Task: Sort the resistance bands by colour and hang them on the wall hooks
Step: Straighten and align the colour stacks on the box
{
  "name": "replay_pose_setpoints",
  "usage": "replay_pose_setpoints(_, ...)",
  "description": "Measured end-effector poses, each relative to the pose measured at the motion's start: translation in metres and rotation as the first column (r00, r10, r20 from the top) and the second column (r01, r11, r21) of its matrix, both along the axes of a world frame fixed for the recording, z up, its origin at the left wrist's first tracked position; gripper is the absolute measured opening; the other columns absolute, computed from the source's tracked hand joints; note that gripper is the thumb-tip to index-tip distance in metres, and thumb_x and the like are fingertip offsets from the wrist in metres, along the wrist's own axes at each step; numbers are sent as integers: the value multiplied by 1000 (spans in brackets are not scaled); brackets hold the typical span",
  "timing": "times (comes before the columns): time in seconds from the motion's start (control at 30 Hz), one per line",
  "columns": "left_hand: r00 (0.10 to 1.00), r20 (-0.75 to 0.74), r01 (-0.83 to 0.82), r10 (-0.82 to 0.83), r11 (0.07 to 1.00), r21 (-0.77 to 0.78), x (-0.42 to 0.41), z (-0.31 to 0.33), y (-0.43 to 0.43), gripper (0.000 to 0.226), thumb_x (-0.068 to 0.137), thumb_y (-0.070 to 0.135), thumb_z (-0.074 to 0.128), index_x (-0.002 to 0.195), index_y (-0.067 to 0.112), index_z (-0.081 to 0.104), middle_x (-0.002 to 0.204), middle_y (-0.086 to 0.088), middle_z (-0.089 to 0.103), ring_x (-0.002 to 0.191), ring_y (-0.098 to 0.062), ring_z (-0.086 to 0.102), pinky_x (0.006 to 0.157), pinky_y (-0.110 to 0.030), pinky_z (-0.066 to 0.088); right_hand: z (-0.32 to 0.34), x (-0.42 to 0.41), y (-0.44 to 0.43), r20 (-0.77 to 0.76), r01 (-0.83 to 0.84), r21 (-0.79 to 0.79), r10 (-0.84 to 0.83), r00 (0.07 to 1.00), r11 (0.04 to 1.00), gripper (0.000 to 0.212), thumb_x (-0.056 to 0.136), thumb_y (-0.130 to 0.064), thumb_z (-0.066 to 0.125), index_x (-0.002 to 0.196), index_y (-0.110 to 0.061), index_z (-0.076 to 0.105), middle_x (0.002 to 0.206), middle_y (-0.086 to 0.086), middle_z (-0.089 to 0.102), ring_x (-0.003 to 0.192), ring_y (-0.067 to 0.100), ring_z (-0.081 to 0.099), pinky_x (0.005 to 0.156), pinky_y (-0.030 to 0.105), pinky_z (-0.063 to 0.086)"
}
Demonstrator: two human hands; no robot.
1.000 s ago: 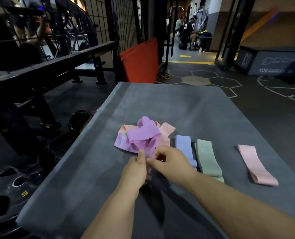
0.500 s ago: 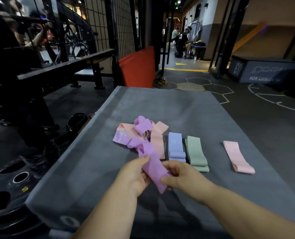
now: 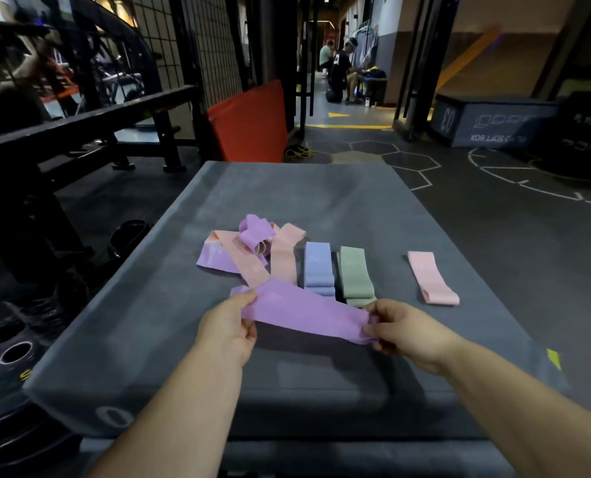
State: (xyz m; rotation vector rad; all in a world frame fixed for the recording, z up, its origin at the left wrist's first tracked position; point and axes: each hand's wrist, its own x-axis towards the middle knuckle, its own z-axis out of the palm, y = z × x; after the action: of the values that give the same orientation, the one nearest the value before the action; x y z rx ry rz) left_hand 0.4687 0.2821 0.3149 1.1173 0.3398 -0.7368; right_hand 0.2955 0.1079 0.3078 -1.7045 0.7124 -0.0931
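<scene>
I hold a purple band [image 3: 308,312] stretched out flat just above the near part of the grey box [image 3: 287,194]. My left hand [image 3: 232,326] pinches its left end between thumb and fingers, and my right hand [image 3: 401,326] pinches its right end the same way, so both grips are closed on the fabric. On the grey box's top, beyond the held band and left of the middle, lies a tangle [image 3: 252,250] of purple and peach-pink bands crossed over each other. From my view the held band hides the tangle's near tip. Just right of the tangle, a blue band [image 3: 318,267] lies folded flat on the box, and a green band [image 3: 354,270] lies just beside it, with a thin gap between them. A pink band [image 3: 430,277] lies alone toward the box's right edge, well apart from the green one. Off the box's left side, black weight plates [image 3: 14,353] rest on the floor and a dark bench [image 3: 90,115] stands further back. Past the far left corner of the box a red mat [image 3: 249,122] leans upright below a wire grid [image 3: 197,39]. Past the far right corner a dark soft box [image 3: 487,122] sits on the floor. Straight beyond the box's far edge, down a corridor, people [image 3: 342,63] are seated
</scene>
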Motion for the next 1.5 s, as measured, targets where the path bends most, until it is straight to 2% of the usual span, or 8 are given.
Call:
replay_pose_setpoints(0.3, 993, 108, -50, 38, 993, 111, 13, -14, 10, 20, 83, 10, 70, 100, 15, 59, 84, 0, 62, 64, -10, 55, 55, -21, 39, 3, -22, -30, -177, -119, -218, 81, 981, 969, 19, 86, -1, 62, 95, -17, 61, 75, 11, 62, 60, 17, 56, 56, 26, 43)
replay_pose_setpoints(0.5, 897, 282, 206, -339, 888, 412, 14, -12, 18, 26, 87, 13, 68, 108, 17, 52, 79, -3, 61, 63, -12, 52, 56, -24, 38, 4, -36, -49, -292, -152, -307, 59, 954, 939, 26, 84, 1, 60, 106, -14, 60, 75, 4, 62, 50, 9, 58, 51, 21, 44)
replay_pose_setpoints(0.63, 712, 380, 179, -590, 676, 715, 13, -15, 24, 30, 83, 18, 70, 108, 14, 55, 75, -6, 65, 56, -14, 52, 54, -24, 39, 6, -40, -55, -329, -173, -342, 55, 943, 924, 24, 83, 0, 64, 100, -15, 59, 67, 1, 59, 48, 8, 55, 48, 19, 43)
replay_pose_setpoints(0.77, 586, 322, 120, -744, 472, 873, 11, -16, 26, 39, 81, 26, 70, 114, 15, 51, 71, 1, 73, 67, -17, 62, 74, -30, 51, 6, -43, -58, -370, -177, -426, 8, 929, 887, 22, 80, -5, 67, 98, -17, 61, 62, 1, 57, 48, 8, 54, 52, 18, 46)
replay_pose_setpoints(0.93, 459, 198, -65, -866, 189, 980, 4, -5, 26, 47, 86, 42, 62, 127, 23, 46, 120, 2, 59, 98, -19, 55, 80, -27, 43, 8, -44, -57, -435, -222, -628, -101, 895, 746, 28, 79, -25, 71, 102, -28, 56, 72, -12, 55, 69, 9, 54, 65, 20, 43)
replay_pose_setpoints(1.23, 199, 333, -148, -922, 308, 940, -2, -14, 9, 40, 94, 28, 51, 133, 38, 48, 140, 12, 41, 127, -19, 34, 103, -34, 36, 11, -18, -14, -217, -168, -772, -6, 976, 613, 21, 86, -31, 63, 107, -30, 65, 88, -12, 51, 79, 9, 51, 72, 22, 40)
replay_pose_setpoints(1.37, 62, 226, -153, -972, 215, 965, -9, -15, -2, 41, 96, 36, 48, 136, 44, 41, 141, 16, 38, 130, -17, 28, 101, -33, 30, 6, 2, 16, -166, -194, -658, 111, 980, 727, 17, 91, -36, 58, 106, -33, 65, 72, -15, 51, 64, 0, 48, 60, 15, 38)
replay_pose_setpoints(1.5, 26, 230, -128, -973, 225, 966, -16, -18, -10, 41, 89, 34, 57, 127, 44, 46, 129, 10, 47, 122, -17, 35, 96, -32, 34, -2, 21, 39, -146, -251, -581, 204, 968, 774, 32, 91, -42, 58, 121, -31, 59, 82, -11, 56, 75, 10, 52, 74, 22, 44)
